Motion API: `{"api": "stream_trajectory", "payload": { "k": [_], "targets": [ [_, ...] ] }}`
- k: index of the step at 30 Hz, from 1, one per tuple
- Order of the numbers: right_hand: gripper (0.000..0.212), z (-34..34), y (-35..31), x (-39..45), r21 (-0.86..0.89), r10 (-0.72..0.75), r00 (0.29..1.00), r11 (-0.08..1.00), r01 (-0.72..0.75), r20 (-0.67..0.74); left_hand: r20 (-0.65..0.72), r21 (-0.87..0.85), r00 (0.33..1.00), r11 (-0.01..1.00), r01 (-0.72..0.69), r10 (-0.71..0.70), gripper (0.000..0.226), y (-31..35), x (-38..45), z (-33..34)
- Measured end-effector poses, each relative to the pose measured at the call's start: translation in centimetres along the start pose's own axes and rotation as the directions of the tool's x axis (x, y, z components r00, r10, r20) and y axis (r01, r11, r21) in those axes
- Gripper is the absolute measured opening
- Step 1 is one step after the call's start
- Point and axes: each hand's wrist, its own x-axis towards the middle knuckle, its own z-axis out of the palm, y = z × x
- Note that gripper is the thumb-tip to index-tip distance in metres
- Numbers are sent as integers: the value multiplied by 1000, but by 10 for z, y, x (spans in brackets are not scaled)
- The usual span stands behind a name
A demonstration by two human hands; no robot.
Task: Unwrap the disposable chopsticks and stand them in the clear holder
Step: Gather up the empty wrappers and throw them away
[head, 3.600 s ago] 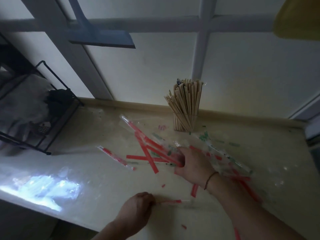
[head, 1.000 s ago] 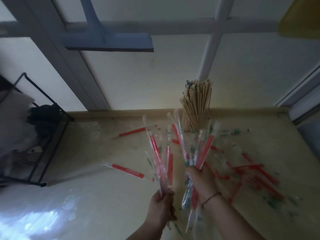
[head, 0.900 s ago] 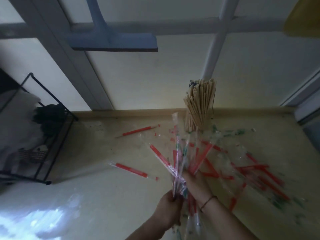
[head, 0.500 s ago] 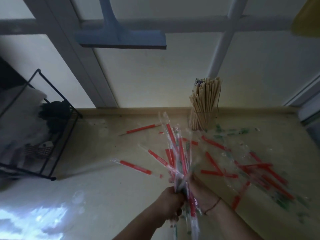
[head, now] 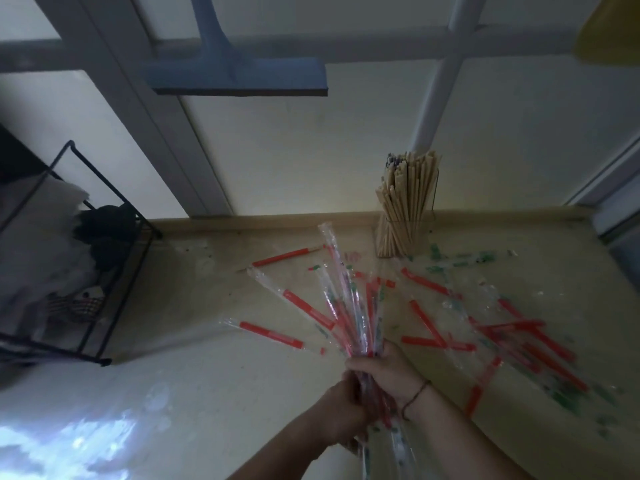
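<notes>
Both hands grip one bundle of clear plastic wrappers (head: 349, 306) with red and green print, fanned upward above the table. My right hand (head: 391, 372) wraps the bundle from the right. My left hand (head: 343, 410) clasps it just below and to the left. The clear holder (head: 405, 233) stands at the back of the table by the wall, packed with bare wooden chopsticks (head: 410, 188). I cannot tell whether the wrappers in the bundle hold chopsticks.
More wrappers (head: 512, 341) lie scattered on the yellowish table (head: 207, 375) to the right; two (head: 270, 332) lie to the left and one (head: 282, 258) near the back. A black wire rack (head: 86, 271) stands at the left edge. A blue squeegee (head: 239, 77) hangs above.
A second ago each hand held its own bunch of wrappers. The hands have come together and now hold them as one bundle, which has tilted slightly left.
</notes>
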Motion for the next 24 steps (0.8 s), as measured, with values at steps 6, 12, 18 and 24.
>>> {"api": "stream_trajectory", "payload": {
  "k": [6,12,18,24],
  "targets": [
    [12,-25,-11,5,4,12,995,1000,-11,-100,55,-394,998,919,27,-6,61,-2,-3,-25],
    [26,-35,-26,17,-327,-255,967,913,243,7,-280,-563,958,799,-213,58,66,38,20,-53],
    [29,-72,-45,19,-911,-300,953,379,165,48,30,255,978,948,190,-205,49,44,-6,-127],
    [52,-62,-22,18,-965,-295,927,48,258,233,-741,380,632,918,117,226,19,48,64,-230]
  ]
}}
